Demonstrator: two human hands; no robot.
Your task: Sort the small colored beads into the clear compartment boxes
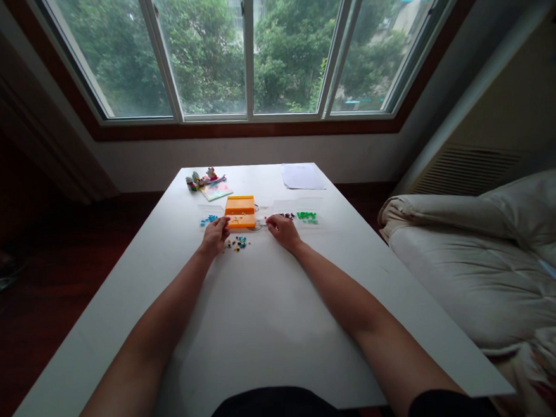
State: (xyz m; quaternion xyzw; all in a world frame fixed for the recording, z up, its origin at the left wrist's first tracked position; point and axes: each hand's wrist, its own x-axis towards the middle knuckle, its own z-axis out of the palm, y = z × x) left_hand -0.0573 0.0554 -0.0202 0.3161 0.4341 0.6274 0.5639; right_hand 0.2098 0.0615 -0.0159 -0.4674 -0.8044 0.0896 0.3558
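White table [267,323] under a wide window [247,45], bedding [500,250] to the right. Both forearms stretched out over the table. Orange tray [241,212] mid-table toward the far end, small bits inside. Paper sheet [302,176] at far right edge, coloured card [216,191] and a small toy build [204,177] at far left. Left hand [216,235] at the tray's near-left corner, fingertips touching it; fingers curled, can't tell if it grips anything. Right hand [283,228] just right of the tray, fingers bent down on the table, grip unclear. Loose bricks [237,242] between the hands, near the left one. Green bricks [307,217] beyond the right hand, blue bricks [208,220] beyond the left.
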